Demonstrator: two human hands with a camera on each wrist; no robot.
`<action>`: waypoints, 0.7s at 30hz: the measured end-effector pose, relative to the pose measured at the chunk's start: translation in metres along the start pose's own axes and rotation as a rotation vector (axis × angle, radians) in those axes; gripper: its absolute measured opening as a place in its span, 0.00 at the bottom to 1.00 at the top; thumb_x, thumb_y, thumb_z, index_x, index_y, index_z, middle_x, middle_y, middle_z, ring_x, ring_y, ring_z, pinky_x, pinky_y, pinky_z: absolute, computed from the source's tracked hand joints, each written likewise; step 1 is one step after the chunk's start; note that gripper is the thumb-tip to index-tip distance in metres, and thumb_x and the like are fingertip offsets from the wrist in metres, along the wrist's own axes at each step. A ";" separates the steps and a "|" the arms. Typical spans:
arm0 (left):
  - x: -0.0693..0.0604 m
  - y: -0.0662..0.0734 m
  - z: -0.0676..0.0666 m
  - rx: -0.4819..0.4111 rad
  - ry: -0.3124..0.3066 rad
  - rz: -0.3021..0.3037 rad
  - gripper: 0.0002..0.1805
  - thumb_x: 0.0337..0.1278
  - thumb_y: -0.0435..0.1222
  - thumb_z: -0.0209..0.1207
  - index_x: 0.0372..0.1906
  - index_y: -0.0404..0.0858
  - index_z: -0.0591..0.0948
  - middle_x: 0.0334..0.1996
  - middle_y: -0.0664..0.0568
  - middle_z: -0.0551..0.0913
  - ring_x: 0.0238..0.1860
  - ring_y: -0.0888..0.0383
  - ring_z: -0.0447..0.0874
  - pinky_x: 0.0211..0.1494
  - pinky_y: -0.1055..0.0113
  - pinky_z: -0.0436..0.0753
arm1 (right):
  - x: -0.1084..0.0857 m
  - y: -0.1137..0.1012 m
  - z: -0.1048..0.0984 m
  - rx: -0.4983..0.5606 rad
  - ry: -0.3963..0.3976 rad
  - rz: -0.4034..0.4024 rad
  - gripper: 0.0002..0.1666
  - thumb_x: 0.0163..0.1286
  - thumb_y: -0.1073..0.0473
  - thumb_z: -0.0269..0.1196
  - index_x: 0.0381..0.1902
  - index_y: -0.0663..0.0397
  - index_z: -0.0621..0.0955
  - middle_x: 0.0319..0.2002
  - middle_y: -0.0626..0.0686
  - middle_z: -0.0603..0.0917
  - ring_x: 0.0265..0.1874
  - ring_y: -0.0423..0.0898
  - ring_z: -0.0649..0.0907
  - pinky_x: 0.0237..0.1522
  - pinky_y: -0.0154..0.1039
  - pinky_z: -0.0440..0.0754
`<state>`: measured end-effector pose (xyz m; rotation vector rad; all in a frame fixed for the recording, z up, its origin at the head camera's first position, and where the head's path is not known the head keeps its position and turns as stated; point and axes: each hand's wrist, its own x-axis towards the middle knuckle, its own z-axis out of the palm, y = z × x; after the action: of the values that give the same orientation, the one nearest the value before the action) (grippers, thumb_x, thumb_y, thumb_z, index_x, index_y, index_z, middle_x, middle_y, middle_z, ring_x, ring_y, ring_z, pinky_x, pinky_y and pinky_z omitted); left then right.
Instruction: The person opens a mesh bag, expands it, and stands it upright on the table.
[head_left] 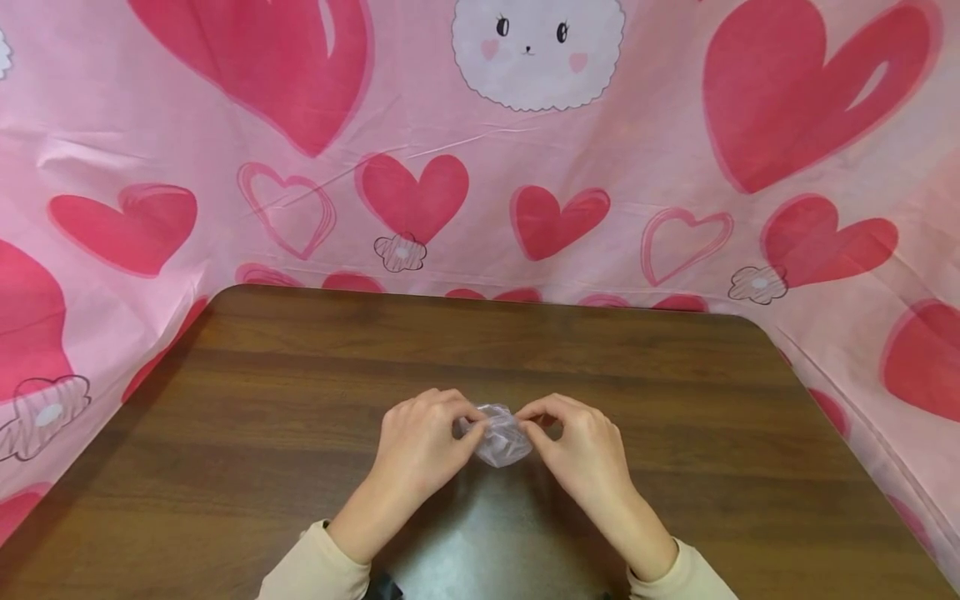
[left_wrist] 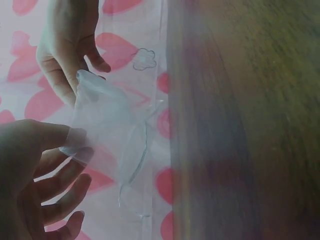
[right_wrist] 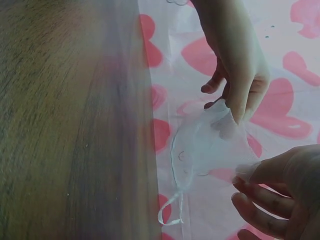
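Observation:
A small, sheer whitish pouch [head_left: 501,442] with a thin drawstring is held up over the middle of the table. My left hand [head_left: 423,433] pinches its left side between thumb and forefinger. Opposite, my right hand [head_left: 585,446] pinches the right side the same way. In the left wrist view the pouch [left_wrist: 107,112] spreads between both hands, and a thin cord [left_wrist: 137,172] trails from it. The right wrist view shows a white ribbon loop [right_wrist: 172,210] hanging off the pouch [right_wrist: 205,142]. Nothing can be made out inside the sheer fabric.
A dark brown wooden table [head_left: 300,367] lies under both hands. Pink cloth [head_left: 487,192] printed with hearts hangs along its back and sides. Small dark objects [head_left: 384,587] show at the bottom edge near the left sleeve; what they are is unclear.

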<state>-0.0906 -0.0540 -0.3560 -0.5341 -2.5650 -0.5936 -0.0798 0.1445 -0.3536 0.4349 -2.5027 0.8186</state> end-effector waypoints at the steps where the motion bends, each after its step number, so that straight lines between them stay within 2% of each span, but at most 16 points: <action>1: 0.000 0.000 0.000 -0.001 0.003 -0.006 0.04 0.45 0.45 0.74 0.25 0.55 0.88 0.25 0.69 0.82 0.22 0.69 0.72 0.23 0.71 0.68 | 0.000 0.000 0.000 0.000 -0.001 -0.004 0.13 0.51 0.65 0.78 0.29 0.41 0.87 0.25 0.36 0.82 0.23 0.37 0.79 0.22 0.36 0.70; 8: 0.000 -0.001 0.001 -0.017 0.032 -0.050 0.06 0.44 0.44 0.74 0.22 0.55 0.87 0.21 0.67 0.81 0.20 0.68 0.73 0.23 0.70 0.69 | 0.000 -0.001 0.000 0.027 0.004 -0.012 0.09 0.54 0.61 0.77 0.32 0.42 0.88 0.26 0.36 0.83 0.24 0.38 0.80 0.25 0.36 0.74; 16: 0.002 -0.003 0.000 -0.019 0.142 -0.070 0.06 0.44 0.39 0.72 0.24 0.54 0.86 0.18 0.65 0.78 0.18 0.66 0.73 0.22 0.68 0.69 | 0.001 -0.003 -0.001 0.064 -0.007 0.005 0.07 0.59 0.57 0.74 0.36 0.44 0.89 0.28 0.37 0.84 0.26 0.36 0.80 0.26 0.35 0.74; 21: 0.001 -0.003 -0.001 -0.036 0.169 -0.094 0.06 0.44 0.36 0.70 0.27 0.52 0.86 0.17 0.64 0.76 0.17 0.66 0.71 0.21 0.69 0.68 | 0.001 -0.007 -0.002 0.123 -0.045 0.043 0.10 0.59 0.53 0.74 0.39 0.44 0.88 0.26 0.34 0.82 0.26 0.33 0.79 0.28 0.34 0.75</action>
<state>-0.0929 -0.0566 -0.3558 -0.3608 -2.4337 -0.6877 -0.0767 0.1400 -0.3483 0.4475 -2.5194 0.9939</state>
